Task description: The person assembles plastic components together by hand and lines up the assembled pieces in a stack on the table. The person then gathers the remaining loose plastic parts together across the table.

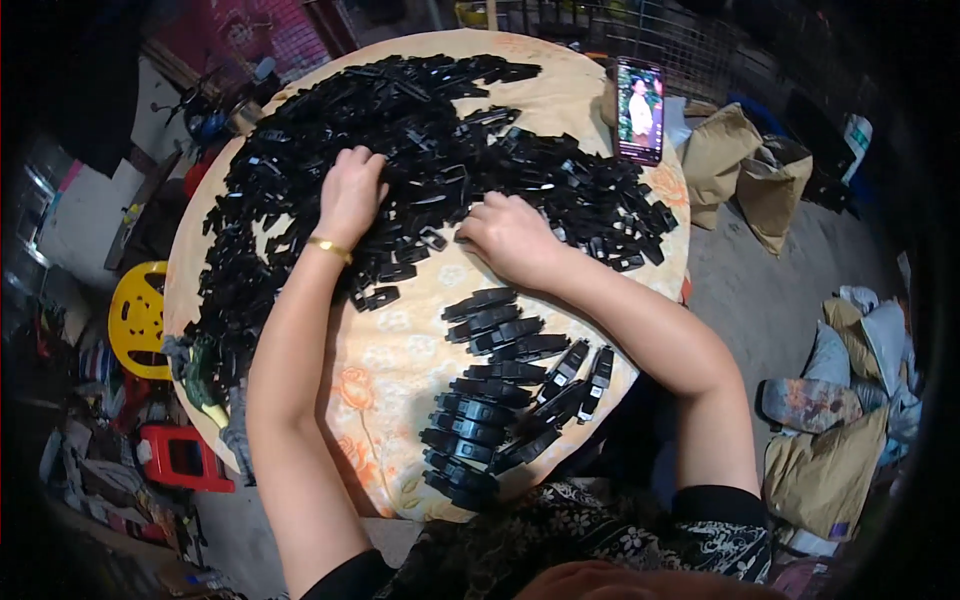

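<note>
A big heap of small, oblong black plastic parts [330, 130] covers the far and left side of a round table. My left hand [352, 195], with a gold band at its wrist, rests at the heap's middle, fingers curled down among the pieces. At the heap's near edge, my right hand [512, 238] has its fingers bent and drawn together; whatever they hold is hidden beneath. Between the hands lies a loose black part with a pale metal loop [432, 238]. Closer to me, black parts in a stacked row [470, 425] lie side by side, with several angled ones [565, 370] on their right.
A pale flowered cloth [375, 350] covers the table. At the far right edge stands a lit phone [640, 110]. Yellow [138, 320] and red [185, 458] plastic stools are on the left. Brown paper sacks [720, 155] and more bags [825, 470] sit on the floor at right.
</note>
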The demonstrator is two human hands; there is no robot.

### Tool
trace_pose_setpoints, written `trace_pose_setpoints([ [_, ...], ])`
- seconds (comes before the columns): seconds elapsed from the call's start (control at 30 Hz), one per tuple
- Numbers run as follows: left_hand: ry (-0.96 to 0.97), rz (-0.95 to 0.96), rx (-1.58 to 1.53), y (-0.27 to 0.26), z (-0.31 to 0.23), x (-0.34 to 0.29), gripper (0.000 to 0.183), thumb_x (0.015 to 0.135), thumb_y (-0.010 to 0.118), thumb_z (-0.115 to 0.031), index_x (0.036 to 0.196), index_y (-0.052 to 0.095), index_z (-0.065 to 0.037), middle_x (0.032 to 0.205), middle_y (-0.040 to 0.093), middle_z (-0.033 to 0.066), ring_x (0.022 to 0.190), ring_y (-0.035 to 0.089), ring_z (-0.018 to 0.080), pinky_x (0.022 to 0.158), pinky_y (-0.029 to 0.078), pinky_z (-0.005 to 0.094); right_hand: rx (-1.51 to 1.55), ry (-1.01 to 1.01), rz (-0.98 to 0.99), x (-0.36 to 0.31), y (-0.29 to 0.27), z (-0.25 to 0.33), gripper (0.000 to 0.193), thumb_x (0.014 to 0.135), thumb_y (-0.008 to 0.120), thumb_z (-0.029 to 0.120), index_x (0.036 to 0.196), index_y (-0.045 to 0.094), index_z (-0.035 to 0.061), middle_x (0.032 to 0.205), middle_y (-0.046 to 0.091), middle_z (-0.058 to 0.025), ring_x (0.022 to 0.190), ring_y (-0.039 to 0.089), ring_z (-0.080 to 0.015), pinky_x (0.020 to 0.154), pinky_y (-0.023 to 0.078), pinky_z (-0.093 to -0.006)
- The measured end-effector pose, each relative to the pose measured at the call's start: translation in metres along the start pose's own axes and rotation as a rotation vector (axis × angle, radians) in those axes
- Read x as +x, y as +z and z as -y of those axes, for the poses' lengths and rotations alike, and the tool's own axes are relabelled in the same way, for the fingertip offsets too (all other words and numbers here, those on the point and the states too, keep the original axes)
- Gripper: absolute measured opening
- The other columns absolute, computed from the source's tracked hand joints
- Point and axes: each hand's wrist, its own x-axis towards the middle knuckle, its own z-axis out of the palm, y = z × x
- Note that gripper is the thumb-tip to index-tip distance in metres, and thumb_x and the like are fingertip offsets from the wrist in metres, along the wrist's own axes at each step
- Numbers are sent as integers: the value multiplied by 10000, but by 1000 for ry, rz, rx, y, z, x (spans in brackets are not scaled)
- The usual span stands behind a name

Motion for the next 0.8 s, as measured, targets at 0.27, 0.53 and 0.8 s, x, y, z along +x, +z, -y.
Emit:
trace_pose_setpoints([
  [0.27,-314,210,-991,-51,-73,-45,257,803,644,16,1052,658,-47,924,670,113,818,659,190,745,520,285,517,194,-92,-7,-26,9,265,774,667,137,1006,657,11,878,646,-162,884,622,-361,811,495,-430],
  [0.53,28,477,-852,-58,-71,-64,387,716,412,161,943,669,-17,1028,599,137,985,590,283,881,469,330,141,119,196,-14,-46,6,183,741,704,180,846,679,33,885,656,-105,951,573,-294,808,457,-420],
  [0.8,-206,432,-529,-72,-99,-73,216,811,683,-154,902,631,34,866,598,164,768,590,306,701,475,375,384,21,17,-12,-45,3,249,772,719,148,973,659,15,879,651,-142,851,607,-339,792,469,-419],
])
